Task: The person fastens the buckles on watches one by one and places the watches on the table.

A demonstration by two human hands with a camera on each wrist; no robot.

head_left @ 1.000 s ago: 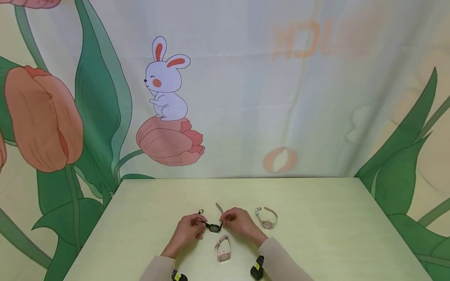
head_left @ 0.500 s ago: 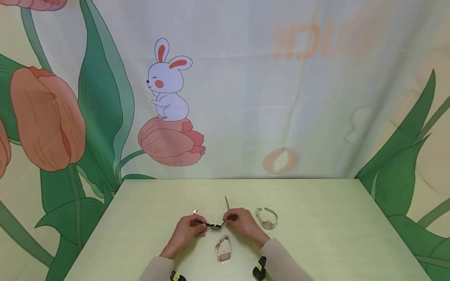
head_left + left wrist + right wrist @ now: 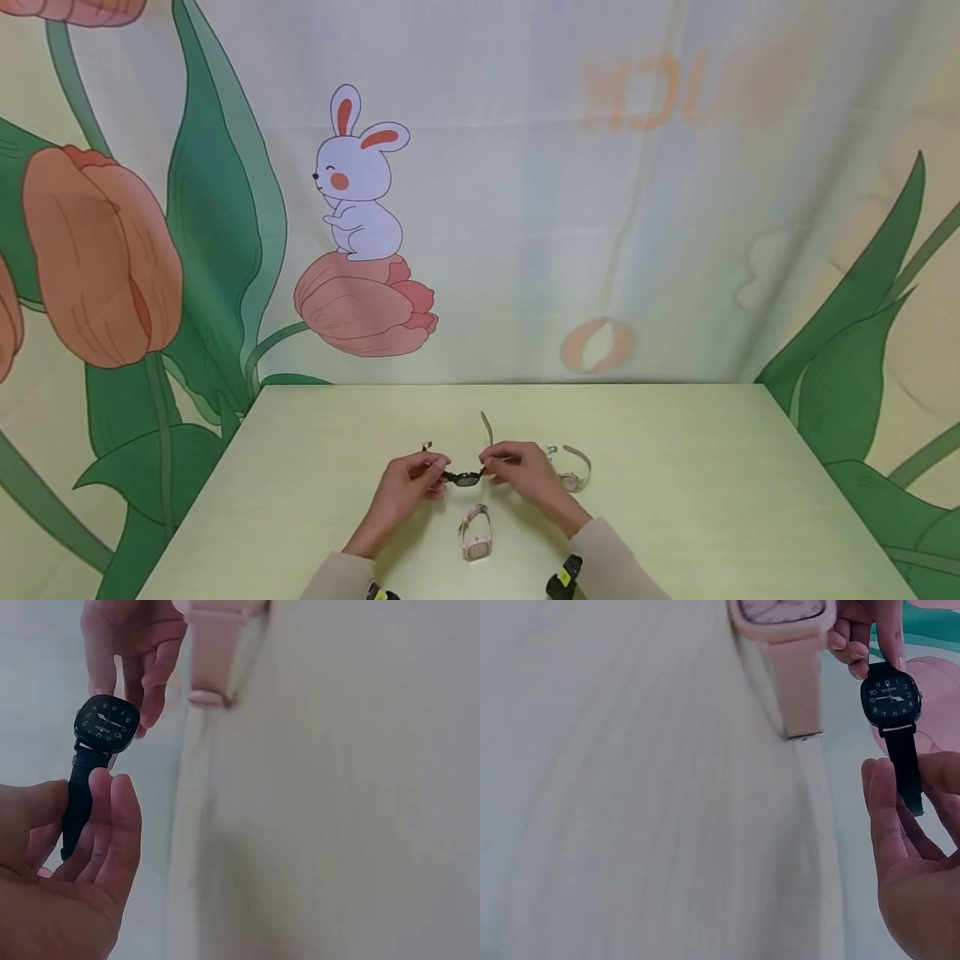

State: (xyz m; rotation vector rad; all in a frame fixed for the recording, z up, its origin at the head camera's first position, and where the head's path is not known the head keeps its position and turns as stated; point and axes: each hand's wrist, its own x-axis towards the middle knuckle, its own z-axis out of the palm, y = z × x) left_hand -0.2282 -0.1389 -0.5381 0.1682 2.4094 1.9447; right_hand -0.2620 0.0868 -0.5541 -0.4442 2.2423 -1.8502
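Left hand and right hand each pinched one of the black watch's straps, probably to steady its dial between them; pink watch lay nearside, untouched

There's ample passage down the left side of the table! Between left hand and right hand, the black watch bars the gap; pink watch obstructs nearer in, tan-strapped watch crowds the right.
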